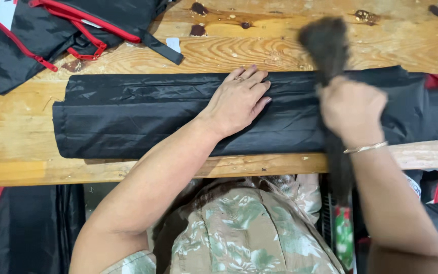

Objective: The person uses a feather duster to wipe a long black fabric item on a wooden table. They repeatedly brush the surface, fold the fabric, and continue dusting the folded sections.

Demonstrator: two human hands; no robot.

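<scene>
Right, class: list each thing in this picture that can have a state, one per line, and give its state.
black fabric piece: folded into a long strip, lying flat on the wooden table.
left hand: open, palm pressed flat on the strip.
right hand: closed around a dark bundle, which is blurred.
black and red zipped fabric: crumpled at the table's far left corner, zip partly undone.

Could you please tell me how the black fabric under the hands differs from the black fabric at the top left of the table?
The folded fabric lies flat in a long smooth strip; the bunched fabric sits crumpled. The bunched one shows red zips; the folded one shows red only at its right end. The left hand presses the folded one; nothing touches the other. Both are shiny black.
</scene>
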